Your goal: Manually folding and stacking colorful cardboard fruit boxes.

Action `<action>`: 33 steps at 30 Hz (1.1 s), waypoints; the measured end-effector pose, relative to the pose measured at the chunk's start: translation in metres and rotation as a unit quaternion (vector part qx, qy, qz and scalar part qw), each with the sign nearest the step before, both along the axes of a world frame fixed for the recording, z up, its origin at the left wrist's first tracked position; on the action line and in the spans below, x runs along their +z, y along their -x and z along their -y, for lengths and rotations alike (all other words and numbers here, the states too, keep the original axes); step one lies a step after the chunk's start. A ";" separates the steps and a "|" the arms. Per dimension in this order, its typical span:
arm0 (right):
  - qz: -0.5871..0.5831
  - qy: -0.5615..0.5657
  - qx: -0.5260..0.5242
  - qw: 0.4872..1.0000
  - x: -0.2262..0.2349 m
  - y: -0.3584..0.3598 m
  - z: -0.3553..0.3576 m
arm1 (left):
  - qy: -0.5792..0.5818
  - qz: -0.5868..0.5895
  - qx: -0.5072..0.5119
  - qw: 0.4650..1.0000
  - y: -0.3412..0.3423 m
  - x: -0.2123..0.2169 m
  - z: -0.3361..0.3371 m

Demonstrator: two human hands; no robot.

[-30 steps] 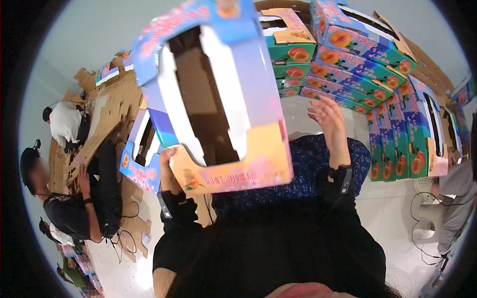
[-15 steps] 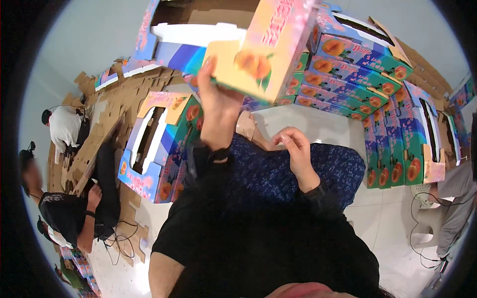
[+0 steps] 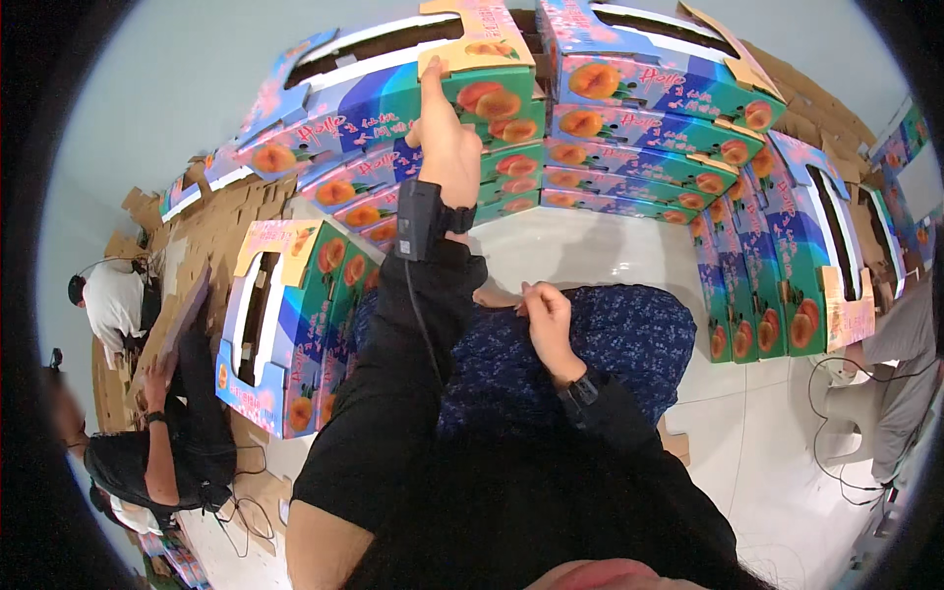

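Note:
A colourful fruit carton (image 3: 369, 103) with peach pictures lies on top of a stack at the far left of centre. My left hand (image 3: 450, 143) reaches up to its green end. One finger stretches up along that end to the top edge, with the thumb apart from it; the other fingers are partly hidden. My right hand (image 3: 551, 324) hovers over my lap, fingers curled in and nothing visible in them. Close to my left forearm stand more cartons of the same kind (image 3: 305, 334), on edge.
Another carton stack (image 3: 649, 128) rises at the far right of centre, beside a row of upright cartons (image 3: 777, 256). Flat brown cardboard (image 3: 236, 226) spreads on the left. A person in black (image 3: 133, 467) and one in white (image 3: 118, 300) sit there; a person in grey (image 3: 900, 383) is at right.
The carton that my left hand held tilted up in front of me now lies on the far stack. My left arm has stretched forward. My right hand has drawn slightly left and curled more.

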State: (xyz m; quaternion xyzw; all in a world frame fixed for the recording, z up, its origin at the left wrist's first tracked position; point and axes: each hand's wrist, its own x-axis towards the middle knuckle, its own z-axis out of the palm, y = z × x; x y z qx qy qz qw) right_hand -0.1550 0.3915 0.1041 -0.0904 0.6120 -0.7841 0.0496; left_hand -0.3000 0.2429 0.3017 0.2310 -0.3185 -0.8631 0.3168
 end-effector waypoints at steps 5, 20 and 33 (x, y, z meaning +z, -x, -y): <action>0.019 0.021 0.013 1.000 -0.006 0.003 0.001 | 0.016 -0.020 -0.138 0.990 0.007 0.002 0.005; 0.039 0.000 0.048 0.998 -0.016 0.010 0.004 | 0.361 -0.080 0.326 0.870 -0.099 -0.019 0.119; -0.049 -0.127 0.018 0.990 -0.035 0.011 0.010 | 0.659 0.220 0.205 0.689 -0.120 -0.040 0.184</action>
